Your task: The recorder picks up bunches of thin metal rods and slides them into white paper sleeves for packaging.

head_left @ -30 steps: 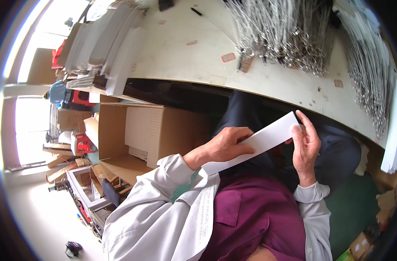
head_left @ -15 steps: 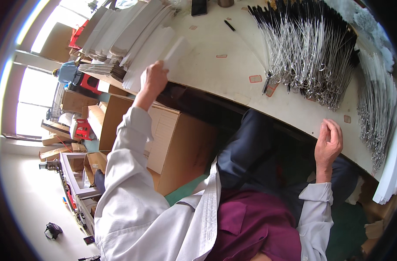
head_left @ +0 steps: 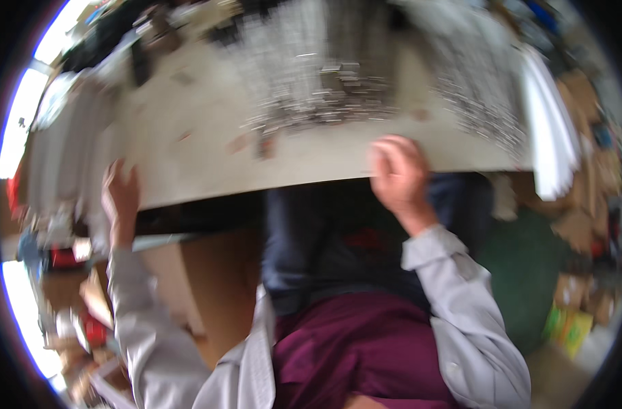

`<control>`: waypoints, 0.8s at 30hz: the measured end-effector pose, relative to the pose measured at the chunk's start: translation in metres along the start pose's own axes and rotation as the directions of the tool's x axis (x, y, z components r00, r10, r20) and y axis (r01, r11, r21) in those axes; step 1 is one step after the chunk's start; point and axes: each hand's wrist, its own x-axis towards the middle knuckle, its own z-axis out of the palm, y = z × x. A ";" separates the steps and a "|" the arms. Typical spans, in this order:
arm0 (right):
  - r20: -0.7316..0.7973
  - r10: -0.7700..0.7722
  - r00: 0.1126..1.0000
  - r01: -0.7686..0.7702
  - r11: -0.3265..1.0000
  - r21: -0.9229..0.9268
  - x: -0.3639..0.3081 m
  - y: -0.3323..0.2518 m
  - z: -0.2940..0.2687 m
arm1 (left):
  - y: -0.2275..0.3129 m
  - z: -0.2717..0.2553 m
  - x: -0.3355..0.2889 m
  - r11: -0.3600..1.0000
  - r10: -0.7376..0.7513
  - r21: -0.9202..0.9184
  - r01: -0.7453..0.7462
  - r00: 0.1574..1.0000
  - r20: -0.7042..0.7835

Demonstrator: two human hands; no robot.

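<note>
My left hand [head_left: 122,194] is at the left of the table's front edge, beside a stack of white folded sheets [head_left: 62,153]. Its thumb and fingers look apart, and I see nothing between them. Over the front edge, right of the middle, my right hand [head_left: 401,174] hovers with loosely curled fingers, thumb apart, nothing visible in it. Beyond it lies a big heap of thin wire brushes [head_left: 318,82] with looped metal ends, smeared by motion. Another bundle of thin wires [head_left: 478,102] is farther right.
The pale table [head_left: 209,146] bears a few small reddish labels [head_left: 239,143]. White sheets [head_left: 548,129] overhang its right end. Below the table at the left stands an open cardboard box [head_left: 209,286]. A dark object [head_left: 142,63] lies toward the back left.
The view has swung to the right, so the table now runs nearly level and is blurred. My left hand has come away from the white sheet it was touching on the stack.
</note>
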 end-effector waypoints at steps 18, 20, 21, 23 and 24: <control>-0.150 0.408 0.901 -0.291 0.309 -0.906 -0.030 0.181 -0.285 | 0.218 0.041 -0.043 0.813 0.128 -0.552 -0.183 0.982 -0.138; -0.115 0.400 0.909 -0.262 0.335 -0.905 -0.036 0.188 -0.291 | 0.219 0.040 -0.045 0.816 0.092 -0.554 -0.167 0.983 -0.161; -0.117 0.403 0.908 -0.265 0.335 -0.904 -0.037 0.193 -0.293 | 0.221 0.039 -0.046 0.816 0.097 -0.552 -0.170 0.982 -0.160; -0.132 0.369 0.920 -0.266 0.340 -0.902 -0.037 0.201 -0.293 | 0.224 0.035 -0.045 0.827 0.092 -0.538 -0.165 0.983 -0.160; -0.135 0.371 0.919 -0.269 0.339 -0.901 -0.037 0.204 -0.294 | 0.224 0.036 -0.044 0.827 0.096 -0.537 -0.169 0.982 -0.161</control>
